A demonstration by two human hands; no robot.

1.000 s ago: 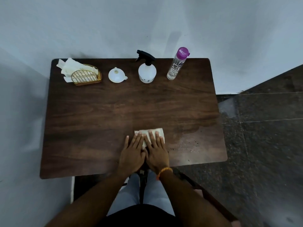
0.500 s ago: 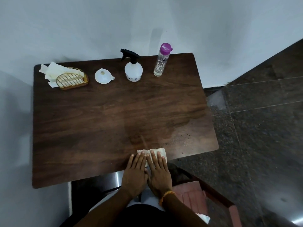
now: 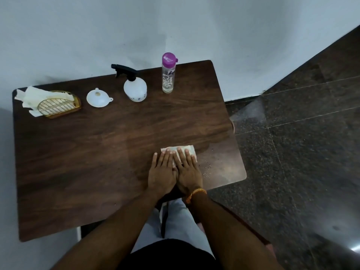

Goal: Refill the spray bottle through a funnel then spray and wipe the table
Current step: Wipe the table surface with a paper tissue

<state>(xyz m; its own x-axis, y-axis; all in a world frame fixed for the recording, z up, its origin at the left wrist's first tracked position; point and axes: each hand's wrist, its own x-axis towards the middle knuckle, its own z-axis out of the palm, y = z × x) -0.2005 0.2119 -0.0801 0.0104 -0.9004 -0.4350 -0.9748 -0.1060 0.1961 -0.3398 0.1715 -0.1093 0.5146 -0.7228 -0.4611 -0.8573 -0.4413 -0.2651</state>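
Both hands have pushed the folded tissue away from the near edge and further onto the tabletop since a moment ago, when it sat right at the rim. Nearest me, the left hand (image 3: pixel 162 172) and the right hand (image 3: pixel 188 170) lie side by side, touching, fingers straight and close together, pressing flat on the folded tissue (image 3: pixel 178 152) rather than gripping it. Just to the right of the tissue a scatter of droplets (image 3: pixel 207 168) and a damp sheen remain on the wooden table (image 3: pixel 78 162), so I judge that corner is not yet wiped. Along the far edge stand, left to right, a wire napkin holder (image 3: pixel 58 105) stuffed with tissues, the white funnel (image 3: pixel 98 98) lying apart from any bottle, the spray bottle (image 3: pixel 134 86) with its black trigger head fitted, and a purple-capped water bottle (image 3: pixel 168 75). Refilling and spraying look finished; the wiping appears partway through, with the right side left.
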